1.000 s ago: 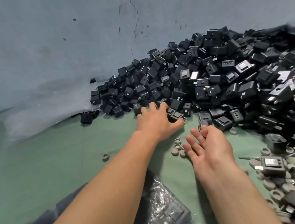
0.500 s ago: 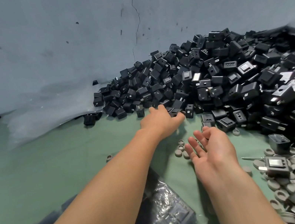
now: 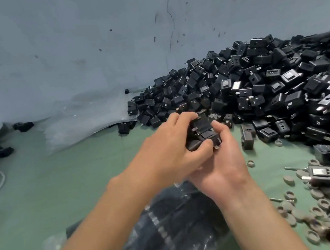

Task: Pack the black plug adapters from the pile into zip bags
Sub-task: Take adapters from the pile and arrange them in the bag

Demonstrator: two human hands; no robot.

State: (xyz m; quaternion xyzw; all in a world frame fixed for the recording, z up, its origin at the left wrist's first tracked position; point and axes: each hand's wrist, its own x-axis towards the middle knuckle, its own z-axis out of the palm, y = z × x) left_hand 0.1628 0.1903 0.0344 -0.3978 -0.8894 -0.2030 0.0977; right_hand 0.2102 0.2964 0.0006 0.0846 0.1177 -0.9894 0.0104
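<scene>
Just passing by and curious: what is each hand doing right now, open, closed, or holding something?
Left hand: closed round a few adapters.
Right hand: cupped under the same adapters, fingers curled on them.

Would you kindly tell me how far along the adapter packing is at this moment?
Done: at least one filled zip bag of dark adapters lies under the forearms. In hand: the left hand and right hand grip a small cluster of adapters between them. Left: the pile is large, so most of the job seems to remain.
</scene>
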